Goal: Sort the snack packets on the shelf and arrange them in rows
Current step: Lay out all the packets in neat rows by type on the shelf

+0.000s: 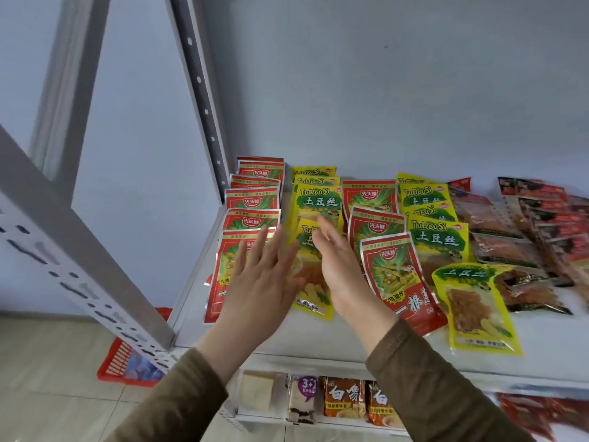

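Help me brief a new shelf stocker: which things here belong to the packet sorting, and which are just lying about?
Job:
red packets
yellow packets
dark red packets
top shelf
left hand
right hand

Lying about:
red basket on the floor
noodle packs on the lower shelf

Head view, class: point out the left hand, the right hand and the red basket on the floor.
left hand point(259, 279), head view, back of hand
right hand point(339, 266), head view, its edge
red basket point(116, 366), head view, slatted side

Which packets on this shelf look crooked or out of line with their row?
Two front packets stand out: the red foil packet in the third row tilts with its bottom swung right, and the yellow TuDouSi packet beside it lies skewed, nearer the shelf edge than its row.
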